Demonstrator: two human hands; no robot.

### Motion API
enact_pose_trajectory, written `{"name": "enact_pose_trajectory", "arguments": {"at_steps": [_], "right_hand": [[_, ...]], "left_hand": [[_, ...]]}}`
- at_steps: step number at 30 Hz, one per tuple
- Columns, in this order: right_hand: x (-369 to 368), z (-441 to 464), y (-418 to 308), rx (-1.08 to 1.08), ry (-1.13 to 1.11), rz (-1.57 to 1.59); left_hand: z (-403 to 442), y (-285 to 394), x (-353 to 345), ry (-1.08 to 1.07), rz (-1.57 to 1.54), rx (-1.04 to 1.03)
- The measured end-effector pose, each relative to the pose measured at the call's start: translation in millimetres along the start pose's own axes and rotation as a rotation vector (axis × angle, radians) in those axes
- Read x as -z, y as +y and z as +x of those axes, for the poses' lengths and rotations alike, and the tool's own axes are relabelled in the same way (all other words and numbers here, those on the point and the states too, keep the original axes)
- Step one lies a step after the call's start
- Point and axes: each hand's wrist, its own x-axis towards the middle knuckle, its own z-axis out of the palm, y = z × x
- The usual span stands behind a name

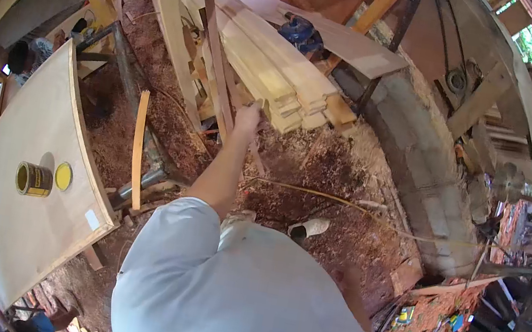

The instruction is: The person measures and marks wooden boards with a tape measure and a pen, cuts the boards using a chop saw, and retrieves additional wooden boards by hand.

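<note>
My left hand point(247, 118) reaches forward, its fingers wrapped round a long brown wooden strip point(215, 55) that slants up and to the left. Just beyond it lies a stack of pale planks point(264, 53), their cut ends facing me. A blue power tool point(301, 34) rests on a thin board point(360, 43) over the planks. My right hand is hidden beside my body; only part of the forearm point(354, 297) shows.
At the left stands a pale panel table point(26, 126) bearing an open can point(33, 180) and its yellow lid point(63, 176). An upright post point(171, 23) rises left of the planks. A yellow cord point(344, 205) crosses the shavings-covered floor. Another person point(25, 55) is at far left.
</note>
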Motion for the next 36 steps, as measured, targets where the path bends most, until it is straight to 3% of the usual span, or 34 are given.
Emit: {"name": "enact_pose_trajectory", "arguments": {"at_steps": [2, 3, 6, 8, 11, 13, 15, 17, 18, 21, 22, 23, 25, 27, 30, 31, 32, 33, 34, 36], "right_hand": [[16.8, 27.3, -18.6, -0.150, -0.057, 0.108], [12.7, 49.2, -18.8, -0.107, -0.093, 0.230], [-10.0, 121.2, -21.4, 0.020, -0.213, 0.608], [-3.0, 141.7, -34.7, 0.085, -0.272, 0.728], [37.2, 158.4, -45.9, 0.226, -0.254, 0.388], [30.7, 233.6, -14.2, -0.328, -0.323, 0.873], [60.2, 263.8, -16.3, -0.026, -0.351, 0.452], [91.7, 290.7, -20.6, 0.260, -0.323, -0.003], [103.4, 309.4, -24.1, 0.417, -0.280, -0.258], [124.4, 363.4, -43.6, 0.792, -0.123, -0.753], [129.0, 382.0, -53.4, 0.876, -0.082, -0.829], [146.8, 373.5, -78.5, 0.795, -0.210, -0.634], [183.4, 332.7, -136.0, 0.445, -0.516, -0.089], [208.0, 296.8, -183.9, 0.337, -0.667, 0.098], [209.8, 280.4, -230.0, 0.487, -0.770, 0.057], [206.9, 278.5, -239.4, 0.641, -0.802, -0.002], [204.2, 272.9, -252.0, 0.637, -0.807, -0.010], [199.0, 262.5, -268.6, 0.672, -0.848, 0.046], [191.2, 247.8, -283.9, 0.702, -0.894, 0.103], [189.3, 209.8, -327.3, 0.669, -0.903, 0.115]], "left_hand": [[8.9, 10.9, -30.4, -0.141, 0.152, 0.116], [16.1, 5.0, -38.8, -0.131, 0.152, 0.105], [34.5, -1.6, -57.0, -0.075, 0.542, 0.056], [61.2, -16.5, -50.5, -0.042, 0.433, 0.062], [38.1, -2.0, -62.3, 0.006, 0.302, 0.078], [37.9, -0.8, -66.9, 0.115, 0.357, 0.075], [31.1, -0.2, -73.4, 0.088, 0.376, -0.031], [55.2, -18.7, -70.7, 0.360, 0.752, -0.098], [53.4, -20.1, -70.9, 0.377, 0.746, -0.106], [31.2, -8.1, -72.4, 0.420, 0.792, -0.448], [20.0, 0.7, -74.2, 0.254, 0.659, -0.263], [11.6, 9.2, -78.1, 0.084, 0.521, -0.084], [22.7, 1.7, -67.3, 0.103, 0.517, -0.060], [13.1, -5.3, -64.7, 0.125, 0.514, -0.034], [-21.8, -27.1, -47.7, -0.018, 0.633, -0.135], [-53.5, -34.1, -55.1, -0.108, 0.519, -0.127], [-66.6, -54.0, -43.7, -0.135, 0.541, -0.131], [-89.2, -62.7, -41.8, 0.045, 0.884, -0.003], [-165.1, -33.1, -79.8, 0.020, 0.835, -0.128], [-158.8, -46.4, -59.3, -0.026, 0.816, -0.105]]}}
